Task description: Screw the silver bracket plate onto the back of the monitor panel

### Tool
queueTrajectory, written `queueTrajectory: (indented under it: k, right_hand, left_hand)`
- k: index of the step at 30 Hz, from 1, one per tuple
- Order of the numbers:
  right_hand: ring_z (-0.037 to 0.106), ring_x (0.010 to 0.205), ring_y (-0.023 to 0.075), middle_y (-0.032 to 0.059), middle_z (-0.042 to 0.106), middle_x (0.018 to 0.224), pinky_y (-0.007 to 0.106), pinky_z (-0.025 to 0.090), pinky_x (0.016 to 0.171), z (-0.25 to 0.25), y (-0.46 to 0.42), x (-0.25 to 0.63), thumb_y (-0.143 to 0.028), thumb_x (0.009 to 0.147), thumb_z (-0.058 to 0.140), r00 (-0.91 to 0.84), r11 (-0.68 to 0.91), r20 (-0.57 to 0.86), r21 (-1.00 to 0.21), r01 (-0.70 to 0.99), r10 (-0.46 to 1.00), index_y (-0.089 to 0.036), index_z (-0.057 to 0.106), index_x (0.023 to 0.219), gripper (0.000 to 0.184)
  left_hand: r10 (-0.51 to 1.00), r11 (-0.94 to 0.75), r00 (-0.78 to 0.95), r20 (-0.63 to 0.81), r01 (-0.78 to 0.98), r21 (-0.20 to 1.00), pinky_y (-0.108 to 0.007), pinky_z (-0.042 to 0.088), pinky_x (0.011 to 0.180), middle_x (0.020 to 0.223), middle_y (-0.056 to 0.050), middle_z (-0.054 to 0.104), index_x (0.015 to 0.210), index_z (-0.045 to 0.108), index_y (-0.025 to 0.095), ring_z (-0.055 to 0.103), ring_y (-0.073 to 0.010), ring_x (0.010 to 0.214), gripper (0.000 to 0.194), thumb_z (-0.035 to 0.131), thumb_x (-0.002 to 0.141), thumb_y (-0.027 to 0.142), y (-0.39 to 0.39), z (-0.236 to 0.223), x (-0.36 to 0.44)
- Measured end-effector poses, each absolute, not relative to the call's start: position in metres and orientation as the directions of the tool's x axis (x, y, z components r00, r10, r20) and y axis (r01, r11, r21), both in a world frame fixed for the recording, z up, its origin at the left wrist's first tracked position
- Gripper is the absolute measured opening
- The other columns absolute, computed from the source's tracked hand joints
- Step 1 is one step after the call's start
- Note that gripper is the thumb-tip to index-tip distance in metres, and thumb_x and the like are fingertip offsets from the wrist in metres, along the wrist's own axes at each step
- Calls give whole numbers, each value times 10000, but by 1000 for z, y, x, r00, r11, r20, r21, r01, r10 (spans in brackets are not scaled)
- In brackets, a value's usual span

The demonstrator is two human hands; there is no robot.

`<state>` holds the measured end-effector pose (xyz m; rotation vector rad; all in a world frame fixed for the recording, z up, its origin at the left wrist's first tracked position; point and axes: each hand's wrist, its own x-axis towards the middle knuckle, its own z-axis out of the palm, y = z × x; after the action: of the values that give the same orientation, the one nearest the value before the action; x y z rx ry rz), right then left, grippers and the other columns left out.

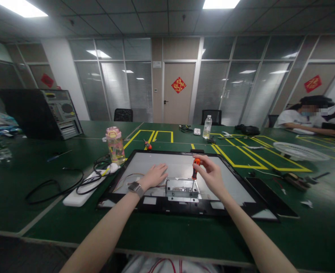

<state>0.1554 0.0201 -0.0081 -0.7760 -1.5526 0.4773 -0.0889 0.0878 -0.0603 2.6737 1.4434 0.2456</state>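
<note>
A flat display panel with a black frame lies on the green table in front of me. On its grey back sits a metal bracket near the closer edge. My right hand grips an orange and black screwdriver by its handle. The screwdriver stands nearly upright, its tip at the right end of the bracket. My left hand, with a watch on the wrist, rests flat on the panel left of the bracket, fingers stretched out. Thin wires run over the panel beside it.
Left of the panel are a white power strip with black cables and a pink-capped bottle. A computer tower stands farther left. To the right lie a dark phone-like slab and a caliper-like tool. A masked person sits at far right.
</note>
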Motion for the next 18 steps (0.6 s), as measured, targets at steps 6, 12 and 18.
queueTrajectory:
  k: [6,12,18]
  right_hand:
    - [609,770,183,26,631,848,320,516,719,-5,19,156,-381,794,650,-37,612,611,-789,53,790,-242,669,966,222]
    - [641,885,214,58,678,962,394,497,847,-10,23,157,-420,869,547,-114,531,542,-840,-111,833,-248,624,1106,304]
    - [638,846,215,39,670,899,386,507,822,-12,26,160,-432,791,645,-40,548,552,-833,-75,833,-253,674,984,264]
  left_hand:
    - [837,-548,539,98,822,156,-438,174,1105,1481,-103,303,1380,364,171,253,-221,1366,476,288,955,371,88,-61,-90]
    - [835,-551,541,104,820,155,-427,168,1107,1479,-102,307,1380,365,175,258,-222,1364,477,285,955,378,89,-63,-90]
    - [833,-553,543,107,819,152,-422,167,1105,1483,-97,299,1379,362,184,250,-222,1368,472,284,953,371,91,-65,-91]
